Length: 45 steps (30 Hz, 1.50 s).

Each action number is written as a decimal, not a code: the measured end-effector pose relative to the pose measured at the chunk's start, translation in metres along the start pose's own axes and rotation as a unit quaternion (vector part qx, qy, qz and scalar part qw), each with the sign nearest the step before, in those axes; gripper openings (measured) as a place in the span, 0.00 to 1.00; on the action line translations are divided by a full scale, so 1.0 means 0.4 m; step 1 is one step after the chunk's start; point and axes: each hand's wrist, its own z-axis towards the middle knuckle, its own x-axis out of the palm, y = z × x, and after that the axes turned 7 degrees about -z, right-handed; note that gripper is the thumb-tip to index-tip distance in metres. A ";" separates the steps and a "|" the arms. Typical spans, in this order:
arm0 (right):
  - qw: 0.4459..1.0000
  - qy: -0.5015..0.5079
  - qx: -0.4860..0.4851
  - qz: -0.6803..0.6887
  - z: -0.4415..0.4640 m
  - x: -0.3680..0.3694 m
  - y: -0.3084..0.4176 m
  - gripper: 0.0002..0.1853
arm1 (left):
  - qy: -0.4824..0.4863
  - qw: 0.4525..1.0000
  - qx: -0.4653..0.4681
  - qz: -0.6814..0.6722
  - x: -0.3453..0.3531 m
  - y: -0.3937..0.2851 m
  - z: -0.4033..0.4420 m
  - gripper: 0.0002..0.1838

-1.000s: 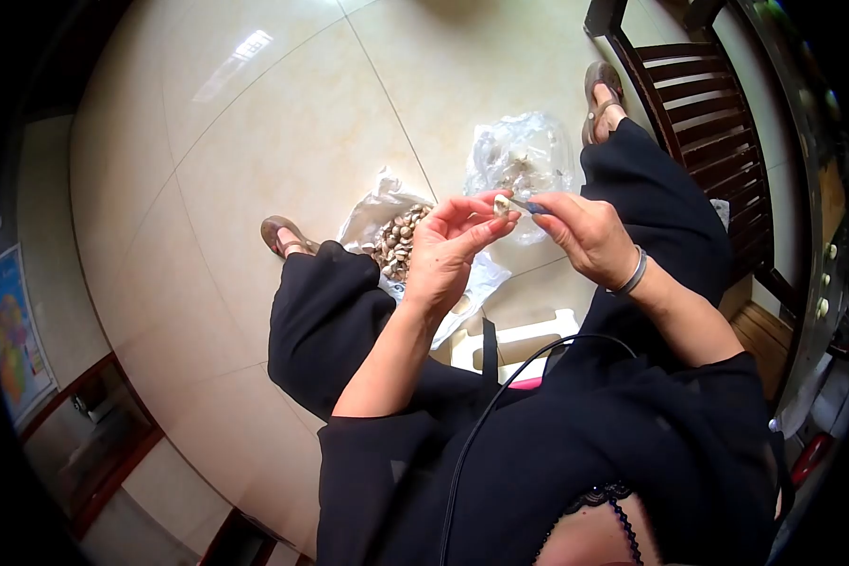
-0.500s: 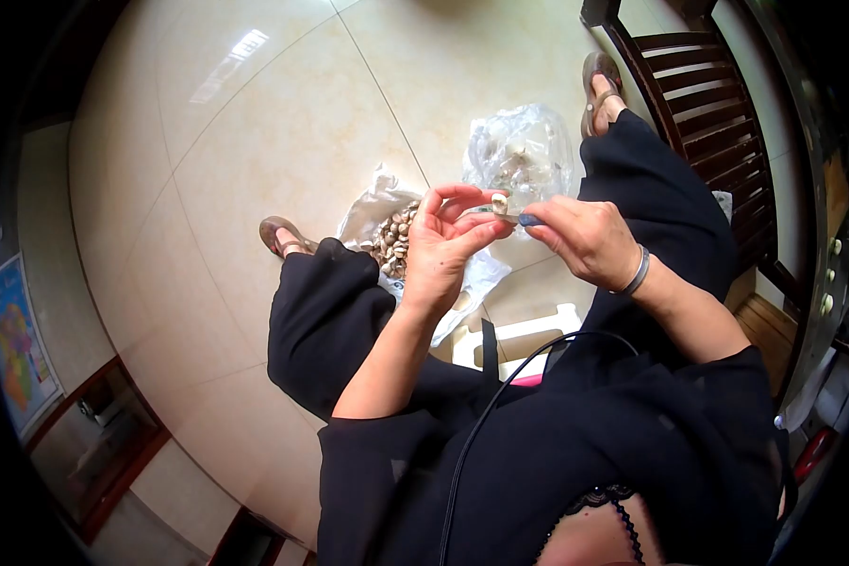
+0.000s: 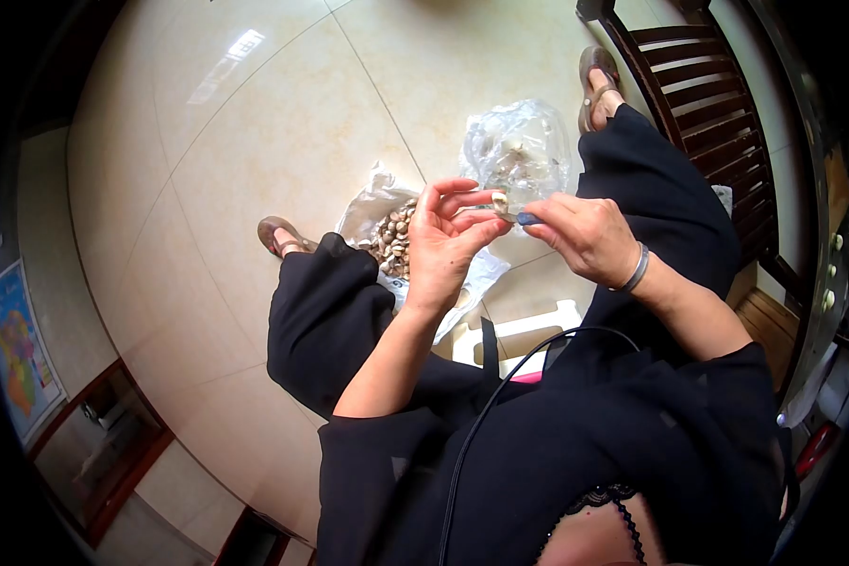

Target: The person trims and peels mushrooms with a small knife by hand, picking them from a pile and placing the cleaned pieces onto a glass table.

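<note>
L hand (image 3: 443,250): thumb + fingertips nearly together, pinching 1 small pale pc (image 3: 500,201); index raised a bit, palm loose. R hand (image 3: 587,234): fingers curled tight round a small blue-handled tool (image 3: 527,219), its working end right at the pc (too small to say if touching). Both hands are on the wearer's side of the clear bag (image 3: 541,132), held up in the air, so the pc shows just off that bag's near edge.

Handling, my guess: pc looks v. light, prob. soft + a bit springy, mushroom-like; might bruise or tear if squeezed, maybe slick if damp (can't tell from here). Best hold = light 2-sided pinch at the rim, tips kept clear of the tool end. Tool looks light + stiff; grip on the blue handle only.

Further out: L of the clear bag, a white bag (image 3: 357,215) lies open w/ many brown-and-white pcs (image 3: 394,236), roundish, all loose, easily lifted 1 at a time I'd think. Wearer's side of the clear bag, below the hands: white frame (image 3: 514,327). R of the clear bag: dark slatted chair (image 3: 696,94).
</note>
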 end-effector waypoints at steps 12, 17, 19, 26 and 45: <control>0.999 -0.019 0.025 0.012 -0.006 0.000 0.002 0.07 | -0.023 1.000 -0.006 -0.019 0.016 -0.005 0.003 0.23; 0.999 -0.026 0.022 0.019 -0.007 -0.002 0.002 0.07 | -0.025 0.999 -0.010 -0.032 0.017 -0.004 0.005 0.23; 0.999 -0.026 0.024 0.017 -0.008 -0.005 0.004 0.07 | -0.027 0.999 -0.011 -0.038 0.017 -0.003 0.004 0.23; 0.999 -0.028 0.026 0.012 -0.011 -0.005 0.003 0.07 | -0.027 0.998 -0.013 -0.052 0.017 -0.001 0.004 0.23; 0.998 -0.033 0.043 0.037 -0.013 0.000 0.000 0.09 | -0.017 0.998 -0.020 -0.062 0.021 0.000 0.004 0.23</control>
